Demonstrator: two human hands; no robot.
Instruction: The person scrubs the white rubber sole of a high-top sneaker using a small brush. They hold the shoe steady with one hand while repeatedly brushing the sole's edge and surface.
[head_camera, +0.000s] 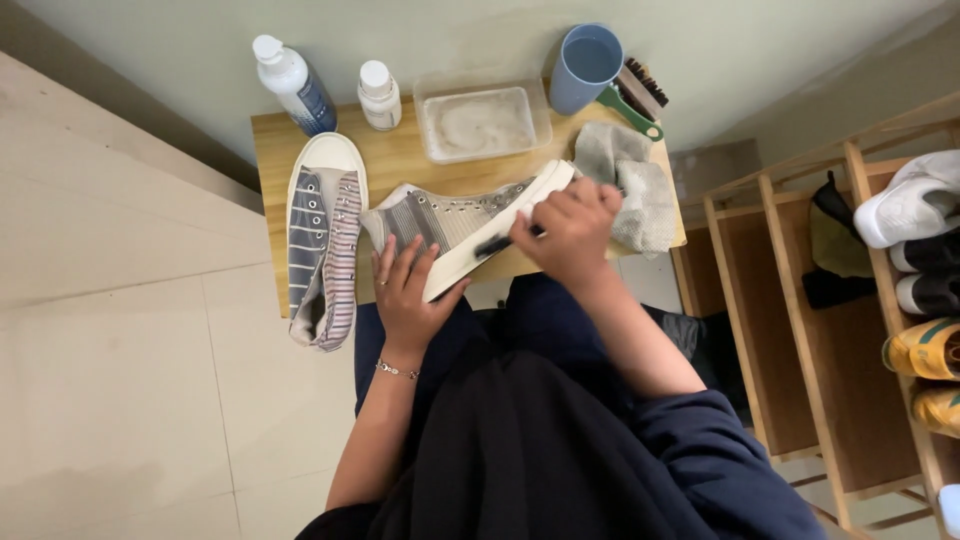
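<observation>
While left hand steadies sneaker — right hand grips small brush.

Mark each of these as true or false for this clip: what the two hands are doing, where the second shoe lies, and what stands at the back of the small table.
1. The left hand steadies the shoe on its side. True.
2. The right hand is empty. False: it grips a small dark brush against the shoe's white sole.
3. The second shoe lies on the floor. False: it lies on the wooden table, left of the held shoe.
4. A blue cup stands at the table's back edge. True.
5. The clear tray sits between a white bottle and the cup. True.
</observation>
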